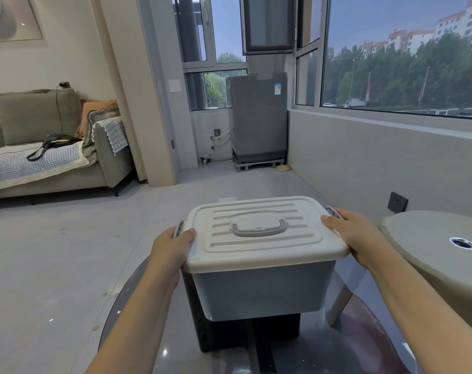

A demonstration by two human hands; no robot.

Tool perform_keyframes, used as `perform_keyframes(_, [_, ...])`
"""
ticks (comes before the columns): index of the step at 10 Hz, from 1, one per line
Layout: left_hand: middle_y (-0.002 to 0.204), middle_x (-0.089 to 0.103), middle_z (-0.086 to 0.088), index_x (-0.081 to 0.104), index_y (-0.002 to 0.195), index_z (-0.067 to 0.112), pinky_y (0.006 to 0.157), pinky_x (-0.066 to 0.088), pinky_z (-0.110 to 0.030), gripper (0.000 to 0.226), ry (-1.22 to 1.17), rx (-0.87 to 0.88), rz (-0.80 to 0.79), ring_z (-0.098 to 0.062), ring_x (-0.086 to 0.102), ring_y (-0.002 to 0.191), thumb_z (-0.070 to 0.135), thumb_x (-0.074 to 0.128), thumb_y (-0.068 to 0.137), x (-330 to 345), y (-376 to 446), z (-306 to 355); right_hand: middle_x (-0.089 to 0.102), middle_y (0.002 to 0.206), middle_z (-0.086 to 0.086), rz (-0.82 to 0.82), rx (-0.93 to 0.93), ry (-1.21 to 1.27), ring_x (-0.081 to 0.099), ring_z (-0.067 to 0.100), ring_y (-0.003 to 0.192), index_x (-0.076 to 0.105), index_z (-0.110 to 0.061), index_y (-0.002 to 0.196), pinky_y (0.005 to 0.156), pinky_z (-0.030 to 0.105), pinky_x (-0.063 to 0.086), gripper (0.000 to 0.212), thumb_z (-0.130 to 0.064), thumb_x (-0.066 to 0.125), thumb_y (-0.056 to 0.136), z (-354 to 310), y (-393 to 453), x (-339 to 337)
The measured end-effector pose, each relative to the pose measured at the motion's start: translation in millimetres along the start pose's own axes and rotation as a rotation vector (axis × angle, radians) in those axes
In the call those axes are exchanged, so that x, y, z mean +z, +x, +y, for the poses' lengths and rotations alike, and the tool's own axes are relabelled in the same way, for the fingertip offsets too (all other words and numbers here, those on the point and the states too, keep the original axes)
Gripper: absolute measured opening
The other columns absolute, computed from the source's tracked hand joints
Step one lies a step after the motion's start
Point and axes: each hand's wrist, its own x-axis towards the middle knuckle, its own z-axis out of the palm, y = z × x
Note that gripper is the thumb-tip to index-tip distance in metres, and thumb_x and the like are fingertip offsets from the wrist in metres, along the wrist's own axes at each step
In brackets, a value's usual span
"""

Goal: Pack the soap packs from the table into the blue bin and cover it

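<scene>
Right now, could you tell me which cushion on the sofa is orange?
The orange cushion at the sofa's right end, behind the checked cloth; the big cushion beside it is green.

Both arms outstretched, left hand and right hand facing inward, thumbs on top, fingers curled.

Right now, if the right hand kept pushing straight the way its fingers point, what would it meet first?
The right hand points inward across the bin, thumb already on the white lid. It would press into the lid's right edge and the grey latch there. Nothing else shows in between.
</scene>
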Motion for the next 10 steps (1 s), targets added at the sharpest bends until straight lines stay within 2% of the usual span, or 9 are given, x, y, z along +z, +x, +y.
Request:
perform_keyframes(1, [0.077,0.058,-0.006,0.060,0.084,0.006,0.053,0.037,-0.029,0.011,0.065,0.048,0.009,-0.021,0.051,0.066,0.012,0.053,0.090,2.1,-1.8,1.8,0.068,0.091,0.009,-0.008,-0.024,-0.055,0.062,0.031,0.088,0.062,-0.024,0.080,0.090,0.050,0.046,0.018,-0.011,0.053,0.090,-2.4,-0.7,1.9])
perform_keyframes(2, [0.071,0.050,-0.007,0.055,0.073,0.007,0.053,0.031,-0.028,0.020,0.134,0.083,0.026,-0.023,0.043,0.064,0.011,0.049,0.091,4.4,-2.6,1.8,0.066,0.087,0.008,0.025,-0.054,-0.106,0.059,0.029,0.082,0.063,-0.024,0.082,0.089,0.048,0.047,0.021,-0.010,0.051,0.090,-2.6,1.7,4.7])
perform_keyframes(3, [0.073,0.043,-0.011,0.050,0.073,0.006,0.054,0.027,-0.028,0.017,0.106,0.085,0.018,-0.022,0.038,0.067,0.010,0.050,0.090,5.0,-2.7,0.1,0.065,0.084,0.002,0.022,-0.050,-0.103,0.059,0.028,0.084,0.064,-0.022,0.094,0.087,0.048,0.047,0.019,-0.011,0.049,0.091,-1.3,2.2,5.0])
perform_keyframes(4, [0.078,0.041,-0.011,0.049,0.077,0.008,0.059,0.027,-0.030,0.012,0.057,0.086,0.013,-0.022,0.037,0.071,0.008,0.052,0.088,3.1,-1.9,-1.8,0.066,0.094,0.005,0.002,-0.059,-0.076,0.061,0.030,0.093,0.062,-0.015,0.110,0.088,0.048,0.047,0.024,-0.011,0.047,0.092,0.3,1.3,5.9])
perform_keyframes(5, [0.083,0.044,-0.009,0.052,0.084,0.014,0.066,0.030,-0.035,0.009,-0.004,0.058,0.057,-0.023,0.040,0.075,0.005,0.055,0.085,-4.4,-2.6,-2.2,0.067,0.104,0.010,-0.046,-0.061,-0.024,0.061,0.031,0.098,0.061,-0.013,0.116,0.088,0.046,0.047,0.027,-0.011,0.045,0.093,-1.5,-1.4,13.0])
perform_keyframes(7, [0.082,0.050,-0.012,0.056,0.082,0.010,0.067,0.035,-0.036,0.005,-0.011,0.044,0.133,-0.024,0.046,0.075,0.005,0.057,0.085,-34.1,4.9,-0.4,0.067,0.105,0.005,-0.172,-0.062,0.023,0.063,0.025,0.097,0.058,-0.017,0.115,0.082,0.039,0.050,0.025,-0.015,0.043,0.095,-3.3,-4.8,42.1])
perform_keyframes(8, [0.082,0.051,-0.011,0.056,0.082,0.010,0.065,0.035,-0.033,0.005,0.034,0.059,0.116,-0.023,0.046,0.074,0.007,0.055,0.086,-38.1,6.8,0.7,0.067,0.107,0.008,-0.190,-0.077,0.022,0.062,0.025,0.097,0.058,-0.013,0.118,0.078,0.036,0.050,0.027,-0.017,0.043,0.095,-2.4,-3.5,44.9])
perform_keyframes(9, [0.081,0.052,-0.014,0.058,0.082,0.008,0.059,0.034,-0.030,0.008,0.143,0.065,0.118,-0.024,0.046,0.071,0.009,0.051,0.086,-38.6,9.5,1.9,0.065,0.113,0.007,-0.180,-0.050,-0.036,0.060,0.027,0.102,0.055,-0.017,0.124,0.092,0.045,0.048,0.031,-0.020,0.043,0.095,-2.6,-4.5,45.2])
perform_keyframes(10, [0.120,0.060,-0.019,0.059,0.117,0.004,0.087,0.044,-0.039,0.034,0.309,0.109,0.199,-0.036,0.055,0.108,0.018,0.047,0.089,-32.2,8.4,4.9,0.047,0.138,0.005,-0.050,-0.058,-0.201,0.046,0.027,0.123,0.037,-0.020,0.139,0.105,0.047,0.036,0.047,-0.029,0.046,0.093,-5.2,-5.8,47.5])
